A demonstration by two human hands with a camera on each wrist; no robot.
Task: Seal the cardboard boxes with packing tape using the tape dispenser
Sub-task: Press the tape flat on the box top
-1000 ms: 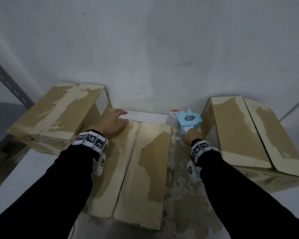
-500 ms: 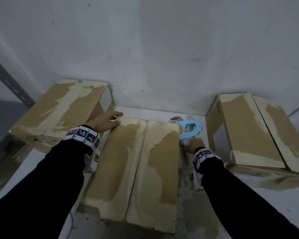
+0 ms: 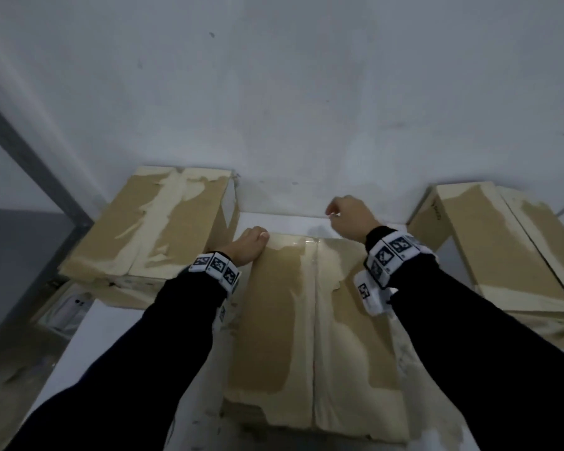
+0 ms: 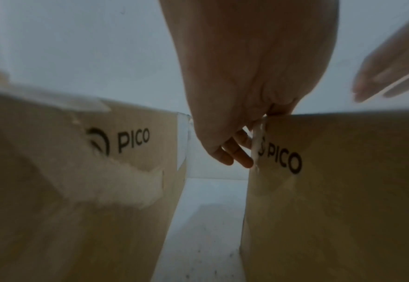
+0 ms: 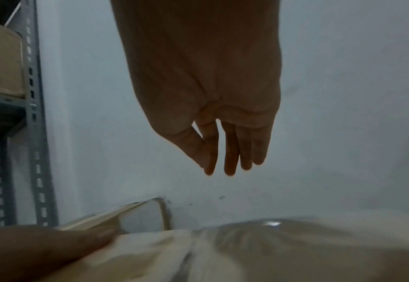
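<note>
The middle cardboard box (image 3: 274, 320) lies in front of me, flaps down, seam running away from me. Glossy clear tape (image 3: 293, 244) shines at the seam's far end. My left hand (image 3: 248, 245) grips the box's far left corner, thumb on top, fingers (image 4: 232, 152) down beside the corner. My right hand (image 3: 349, 216) hangs above the far edge, fingers pointing down, thumb tip against forefinger tip (image 5: 207, 167). A thin pale strip (image 4: 391, 84), seemingly tape, crosses that hand in the left wrist view. The tape dispenser is not in view.
A second taped box (image 3: 150, 222) stands at the back left, close beside the middle one with a narrow gap. A third box (image 3: 489, 249) stands at the right. All rest on a white table (image 3: 111, 336) against a white wall. A grey metal shelf post (image 3: 30, 164) rises at the left.
My right hand has left the blue dispenser beside the box and risen above the box's far edge. My left hand slid from the top to the far left corner. The box sits closer.
</note>
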